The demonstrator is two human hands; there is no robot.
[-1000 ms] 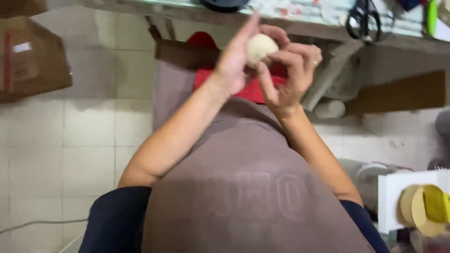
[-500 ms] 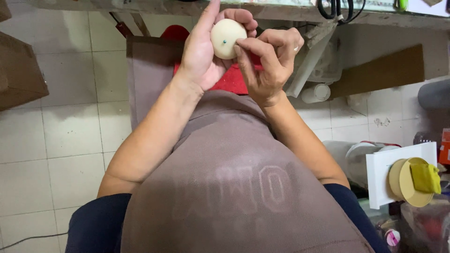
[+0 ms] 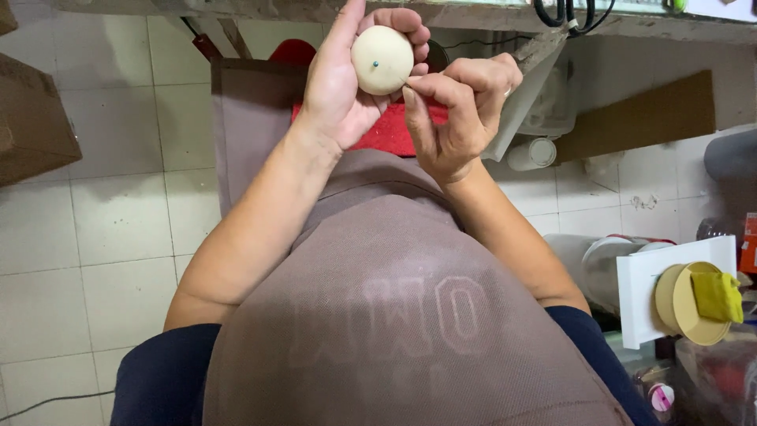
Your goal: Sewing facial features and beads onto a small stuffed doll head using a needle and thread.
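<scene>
My left hand (image 3: 335, 91) is raised in front of me, cupping a smooth cream ball (image 3: 382, 59) between palm and fingertips. A tiny dark dot shows on the ball's face. My right hand (image 3: 457, 110) is just right of it, with thumb and forefinger pinched together against the ball's lower right edge. Whatever they pinch is too small to make out. Both forearms rise from my lap, over a brown garment (image 3: 378, 315).
A red cloth (image 3: 386, 136) lies under the hands. Black scissors (image 3: 564, 12) hang at the bench edge above. There is a cardboard box (image 3: 31, 118) at left and a white cylinder (image 3: 532, 154) on the tiled floor. A white holder (image 3: 643, 296) with a tan roll (image 3: 678, 300) stands at right.
The ball has turned in my left hand, and the dark dot now shows. My right fingers have slid from its top to its lower right edge.
</scene>
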